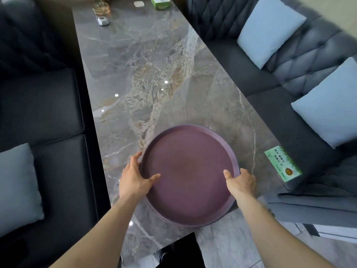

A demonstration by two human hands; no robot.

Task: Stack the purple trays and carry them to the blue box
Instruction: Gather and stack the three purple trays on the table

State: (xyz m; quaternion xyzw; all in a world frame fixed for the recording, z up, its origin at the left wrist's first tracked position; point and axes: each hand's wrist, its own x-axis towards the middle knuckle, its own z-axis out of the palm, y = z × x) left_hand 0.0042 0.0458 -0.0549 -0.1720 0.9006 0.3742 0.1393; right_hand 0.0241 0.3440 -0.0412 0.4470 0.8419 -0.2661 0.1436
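A round purple tray (pixel 190 171) lies at the near end of the long grey marble table (pixel 146 74). A second rim shows under its near edge, so it sits stacked on another purple tray. My left hand (pixel 135 176) grips the left rim, thumb inside the tray and fingers around the outside. My right hand (pixel 241 180) grips the right rim the same way, thumb on the inner surface. No blue box is in view.
Dark sofas flank the table on both sides, with light blue cushions (pixel 270 29). A green tissue box (pixel 283 163) lies at the table's right edge. A glass ashtray (pixel 101 8), a small silver object (pixel 103 21) and a green box (pixel 161 2) stand at the far end.
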